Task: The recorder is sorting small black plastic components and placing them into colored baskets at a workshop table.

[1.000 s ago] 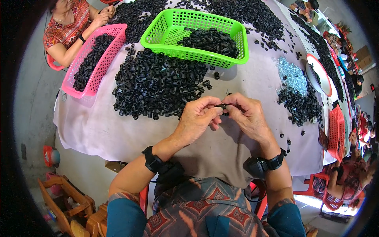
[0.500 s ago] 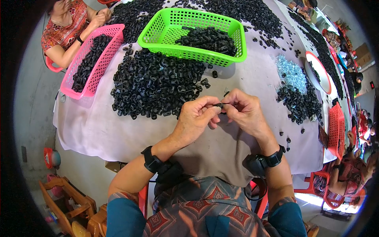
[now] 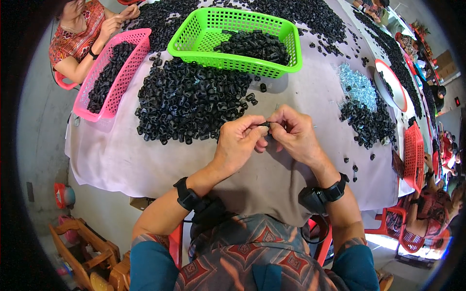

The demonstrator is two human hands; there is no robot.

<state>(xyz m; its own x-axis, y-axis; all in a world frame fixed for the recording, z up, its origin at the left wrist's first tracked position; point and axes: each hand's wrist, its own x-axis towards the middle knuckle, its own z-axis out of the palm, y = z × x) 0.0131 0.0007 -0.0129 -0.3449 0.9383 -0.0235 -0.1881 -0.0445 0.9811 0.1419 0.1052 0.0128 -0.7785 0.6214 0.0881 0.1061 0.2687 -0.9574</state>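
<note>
Pinching mid-frame, head view: left hand (image 3: 238,141) and right hand (image 3: 297,137), thumbs and forefingers closed on black part (image 3: 265,124) between them, mostly finger-hidden. Loose pinch could let it slip, maybe roll into heap (image 3: 191,99), upper left.

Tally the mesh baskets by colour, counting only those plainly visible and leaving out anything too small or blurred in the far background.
Green basket: 1
Pink basket: 1
Red basket: 1
Total: 3
</note>
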